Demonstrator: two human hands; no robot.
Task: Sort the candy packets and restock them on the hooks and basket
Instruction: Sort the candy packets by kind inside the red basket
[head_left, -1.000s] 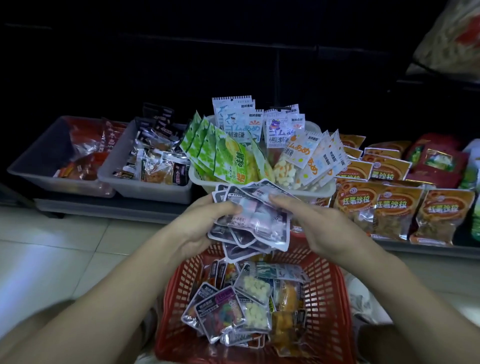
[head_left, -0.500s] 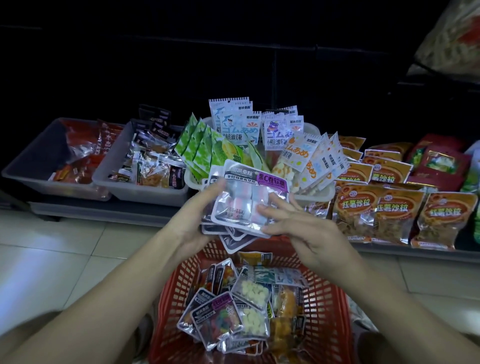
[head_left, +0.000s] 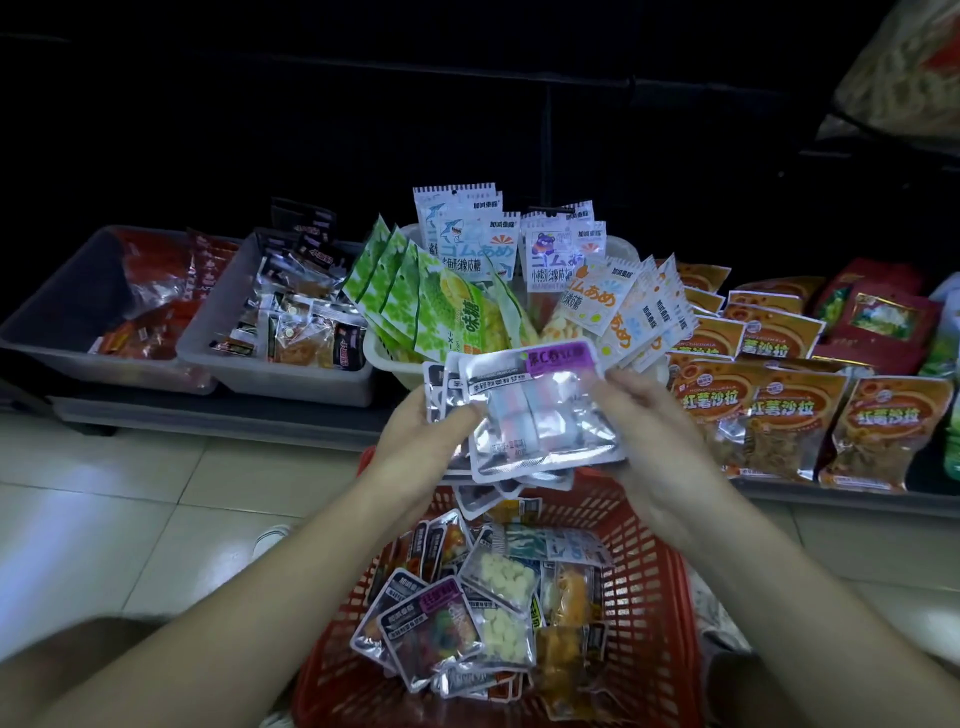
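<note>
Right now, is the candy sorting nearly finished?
Not yet. Done: green packets and white packets stand in rows in the white basket. In hand: the left hand and right hand hold a stack of silver packets. Left: a pile of mixed packets lies in the red basket.

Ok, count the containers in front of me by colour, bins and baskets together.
Grey bins: 2
White basket: 1
Red basket: 1
Total: 4
</note>
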